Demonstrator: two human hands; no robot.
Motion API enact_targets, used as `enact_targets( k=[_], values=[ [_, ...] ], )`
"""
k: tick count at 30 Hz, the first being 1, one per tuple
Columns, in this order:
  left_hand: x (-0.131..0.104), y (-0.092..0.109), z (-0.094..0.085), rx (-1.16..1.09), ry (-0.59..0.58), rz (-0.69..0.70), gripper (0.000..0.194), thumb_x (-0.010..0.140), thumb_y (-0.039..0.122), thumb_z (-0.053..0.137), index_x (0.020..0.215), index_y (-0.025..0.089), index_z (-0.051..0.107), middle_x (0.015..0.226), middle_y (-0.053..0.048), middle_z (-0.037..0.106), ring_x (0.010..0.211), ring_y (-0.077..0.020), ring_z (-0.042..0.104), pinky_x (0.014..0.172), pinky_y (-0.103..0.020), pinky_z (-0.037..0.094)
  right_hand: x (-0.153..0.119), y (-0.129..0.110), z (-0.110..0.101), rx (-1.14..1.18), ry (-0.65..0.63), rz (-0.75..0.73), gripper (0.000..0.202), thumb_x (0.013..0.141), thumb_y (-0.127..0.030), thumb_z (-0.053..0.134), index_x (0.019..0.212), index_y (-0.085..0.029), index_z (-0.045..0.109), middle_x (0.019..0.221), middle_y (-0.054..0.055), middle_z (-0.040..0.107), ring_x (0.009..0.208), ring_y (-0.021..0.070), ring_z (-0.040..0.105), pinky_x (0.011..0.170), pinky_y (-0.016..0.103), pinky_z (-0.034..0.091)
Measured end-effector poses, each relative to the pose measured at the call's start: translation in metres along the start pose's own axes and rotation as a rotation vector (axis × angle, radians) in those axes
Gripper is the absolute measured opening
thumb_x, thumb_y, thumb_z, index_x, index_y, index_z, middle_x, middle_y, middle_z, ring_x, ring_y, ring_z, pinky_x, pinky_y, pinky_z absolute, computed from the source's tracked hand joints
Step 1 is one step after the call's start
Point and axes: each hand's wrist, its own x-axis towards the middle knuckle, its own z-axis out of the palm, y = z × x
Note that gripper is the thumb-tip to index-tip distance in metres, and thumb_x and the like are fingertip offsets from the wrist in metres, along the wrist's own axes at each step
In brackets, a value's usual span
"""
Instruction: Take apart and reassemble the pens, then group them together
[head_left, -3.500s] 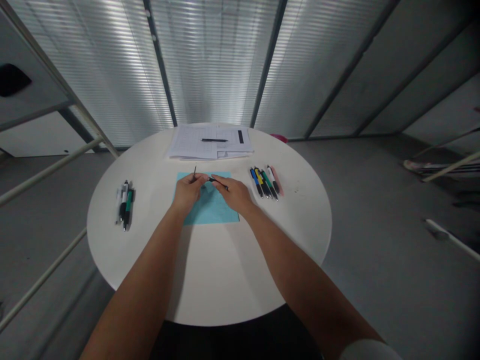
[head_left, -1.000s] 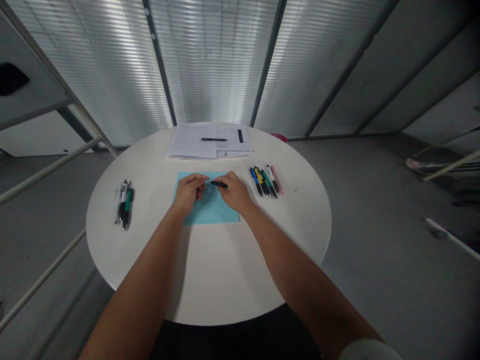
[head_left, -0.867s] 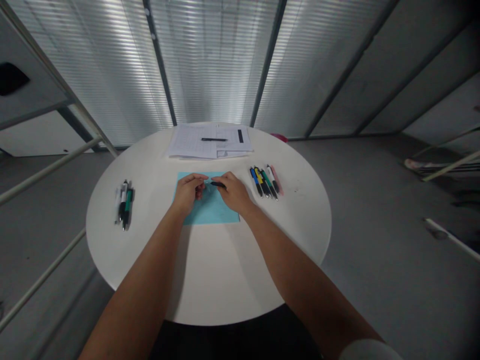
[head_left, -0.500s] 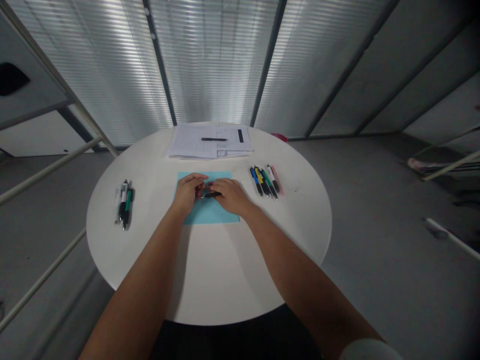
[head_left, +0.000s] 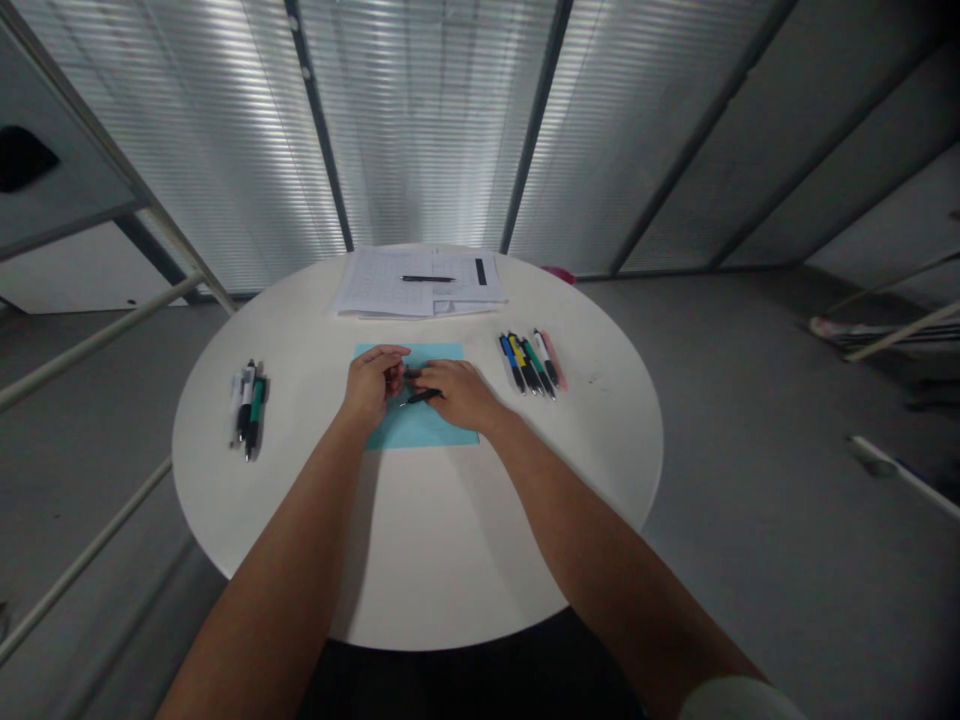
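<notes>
Right hand: we see its fingers curled around a black pen, closer to the surface's near edge than a second ago.
Left hand: half-curled; we cannot tell what it holds.
Blue sheet: mid-surface, beneath hands and pen.
White surface: round; pens leftward, papers by the far edge.
Blinds: beyond that edge.

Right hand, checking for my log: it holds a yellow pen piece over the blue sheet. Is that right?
Only the colour is wrong: the head view shows the right hand holding a black pen piece, not yellow, over the blue sheet.
</notes>
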Motion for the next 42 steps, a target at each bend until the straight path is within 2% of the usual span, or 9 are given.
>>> enact_targets(
  k=[8,11,14,17,22,26,31,37,42],
  values=[
    [0.0051,0.0019,-0.0047,-0.171,0.099,-0.055,0.017,0.063,0.018,0.062,0.079,0.015,0.064,0.053,0.004,0.046,0.041,-0.0062,0.038,0.038,-0.02,0.026,-0.0017,0.0002,0.0011,-0.025,-0.005,-0.005,0.044,0.084,-0.016,0.058,0.124,-0.035,0.063,0.138,-0.002,0.057,0.129,0.0245,0.049,0.103,0.048,0.038],
    [0.005,0.0037,-0.0043,-0.201,0.108,-0.069,0.017,0.063,0.018,0.062,0.079,0.015,0.064,0.053,0.004,0.045,0.041,-0.0065,0.038,0.038,-0.02,0.026,-0.002,-0.0012,-0.0002,-0.018,-0.017,-0.004,0.042,0.085,-0.017,0.056,0.123,-0.034,0.063,0.135,-0.003,0.06,0.129,0.0244,0.049,0.103,0.048,0.038],
    [0.0046,0.0051,-0.0037,-0.213,0.121,-0.079,0.016,0.063,0.017,0.062,0.078,0.014,0.063,0.052,0.004,0.045,0.041,-0.0068,0.038,0.038,-0.021,0.026,-0.0014,-0.0023,-0.0019,0.007,0.025,0.028,0.043,0.085,-0.015,0.056,0.123,-0.033,0.064,0.13,-0.002,0.063,0.122,0.0221,0.053,0.101,0.044,0.04],
    [0.0043,0.0056,-0.0033,-0.221,0.12,-0.073,0.016,0.062,0.016,0.062,0.078,0.014,0.063,0.052,0.004,0.044,0.04,-0.0068,0.037,0.037,-0.02,0.026,-0.0013,-0.0031,-0.0033,0.008,0.05,0.036,0.04,0.085,-0.016,0.056,0.12,-0.033,0.066,0.132,-0.002,0.062,0.12,0.0211,0.053,0.1,0.041,0.041],
    [0.0046,0.005,-0.0029,-0.229,0.121,-0.073,0.016,0.062,0.016,0.062,0.078,0.014,0.063,0.051,0.004,0.045,0.04,-0.0065,0.038,0.037,-0.02,0.026,-0.0016,-0.0034,-0.0025,-0.045,-0.01,0.007,0.039,0.084,-0.019,0.059,0.12,-0.032,0.066,0.135,-0.002,0.06,0.125,0.025,0.05,0.102,0.047,0.038],
    [0.0049,0.005,-0.003,-0.232,0.129,-0.078,0.015,0.063,0.015,0.061,0.078,0.013,0.063,0.051,0.004,0.045,0.04,-0.0067,0.038,0.036,-0.02,0.026,-0.0009,-0.002,-0.0002,0.01,0.06,0.056,0.04,0.084,-0.016,0.057,0.12,-0.029,0.066,0.129,-0.001,0.064,0.12,0.0227,0.053,0.101,0.043,0.041],
    [0.0054,0.0052,-0.0033,-0.256,0.126,-0.086,0.015,0.063,0.014,0.062,0.079,0.013,0.063,0.051,0.004,0.045,0.04,-0.0067,0.038,0.037,-0.02,0.027,-0.0015,-0.0028,0.0002,0.034,0.008,-0.034,0.045,0.082,-0.014,0.057,0.122,-0.033,0.065,0.134,-0.002,0.061,0.13,0.0236,0.047,0.104,0.046,0.037],
    [0.0074,0.0039,-0.0047,-0.254,0.135,-0.093,0.015,0.064,0.014,0.061,0.079,0.013,0.063,0.051,0.004,0.044,0.04,-0.0069,0.037,0.036,-0.02,0.025,-0.0001,-0.0045,-0.0015,0.085,0.09,0.033,0.039,0.082,-0.011,0.057,0.113,-0.031,0.07,0.116,0.0,0.07,0.111,0.0205,0.056,0.097,0.039,0.041],
    [0.007,0.0039,-0.0045,-0.258,0.129,-0.098,0.015,0.064,0.014,0.061,0.079,0.013,0.063,0.051,0.004,0.044,0.04,-0.0067,0.037,0.036,-0.02,0.026,-0.001,-0.0037,-0.0008,0.021,0.064,0.038,0.035,0.082,-0.016,0.061,0.112,-0.032,0.07,0.127,0.0,0.064,0.116,0.0231,0.05,0.096,0.042,0.039]
  ],
)
